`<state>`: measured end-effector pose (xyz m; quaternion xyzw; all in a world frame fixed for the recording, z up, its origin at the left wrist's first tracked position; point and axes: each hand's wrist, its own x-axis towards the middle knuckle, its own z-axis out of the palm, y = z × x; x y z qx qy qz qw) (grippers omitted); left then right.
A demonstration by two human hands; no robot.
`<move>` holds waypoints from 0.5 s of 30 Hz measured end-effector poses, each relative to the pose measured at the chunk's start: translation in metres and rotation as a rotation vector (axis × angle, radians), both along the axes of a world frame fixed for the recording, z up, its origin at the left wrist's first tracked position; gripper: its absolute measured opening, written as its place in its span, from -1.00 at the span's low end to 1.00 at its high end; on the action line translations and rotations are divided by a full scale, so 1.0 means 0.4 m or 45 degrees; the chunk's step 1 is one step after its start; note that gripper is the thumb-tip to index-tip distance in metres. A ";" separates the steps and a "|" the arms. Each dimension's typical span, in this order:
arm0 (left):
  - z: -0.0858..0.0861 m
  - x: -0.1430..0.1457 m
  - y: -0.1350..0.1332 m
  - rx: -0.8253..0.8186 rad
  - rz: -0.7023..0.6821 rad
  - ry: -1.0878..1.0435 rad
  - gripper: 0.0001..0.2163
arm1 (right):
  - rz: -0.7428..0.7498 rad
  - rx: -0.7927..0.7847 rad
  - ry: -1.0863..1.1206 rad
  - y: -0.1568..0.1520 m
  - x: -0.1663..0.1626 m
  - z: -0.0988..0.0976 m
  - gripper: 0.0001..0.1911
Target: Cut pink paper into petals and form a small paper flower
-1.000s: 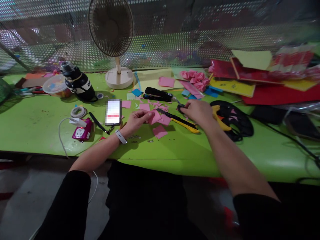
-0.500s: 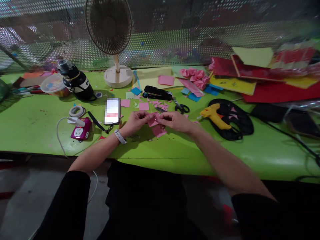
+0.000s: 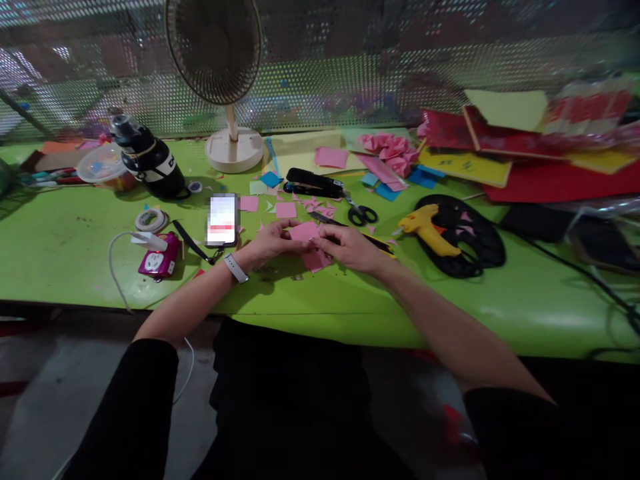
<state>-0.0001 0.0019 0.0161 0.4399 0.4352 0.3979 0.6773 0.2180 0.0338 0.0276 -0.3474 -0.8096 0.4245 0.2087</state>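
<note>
Between my two hands is a small piece of pink paper (image 3: 304, 231), held just above the green table. My left hand (image 3: 277, 241) pinches it from the left, and my right hand (image 3: 345, 245) pinches its right lower edge. Under my hands lies another pink paper square (image 3: 317, 261), partly covered. A craft knife (image 3: 377, 244) with a yellow and black handle sits beyond my right hand, partly hidden by it. Pink paper scraps (image 3: 320, 207) are scattered just past my fingers, beside black scissors (image 3: 363, 213) and a black stapler (image 3: 314, 183).
Left of my hands lie a lit phone (image 3: 221, 220), a tape roll (image 3: 151, 219) and a purple power socket (image 3: 159, 259). A fan (image 3: 234, 150) and a black bottle (image 3: 154, 163) stand behind. Rightward, a yellow glue gun (image 3: 430, 230) rests on a black pad (image 3: 480, 243); pink paper flowers (image 3: 393, 152) lie farther back.
My fingers have shifted on the pink paper, the right ones moving to its lower edge. The paper's upper face shows more now. More of the craft knife is visible beside my right hand.
</note>
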 end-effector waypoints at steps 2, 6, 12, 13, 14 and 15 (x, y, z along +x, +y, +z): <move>-0.003 0.002 -0.002 0.034 -0.030 -0.015 -0.48 | -0.011 0.101 -0.037 -0.006 -0.003 0.004 -0.58; -0.011 0.008 -0.001 0.107 -0.063 -0.024 -0.55 | -0.050 0.219 -0.077 -0.016 -0.010 0.005 -0.61; 0.009 0.001 0.000 0.142 -0.075 0.130 -0.50 | -0.102 0.077 -0.018 -0.009 -0.004 -0.001 -0.49; 0.015 -0.002 -0.001 0.117 -0.080 0.144 -0.50 | -0.128 0.042 0.000 -0.009 -0.002 0.000 -0.47; 0.021 -0.005 -0.001 0.086 -0.077 0.152 -0.51 | -0.152 0.013 0.014 -0.008 0.000 0.002 -0.44; 0.025 -0.007 -0.001 0.052 -0.070 0.153 -0.52 | -0.171 -0.009 0.024 -0.008 0.003 0.004 -0.43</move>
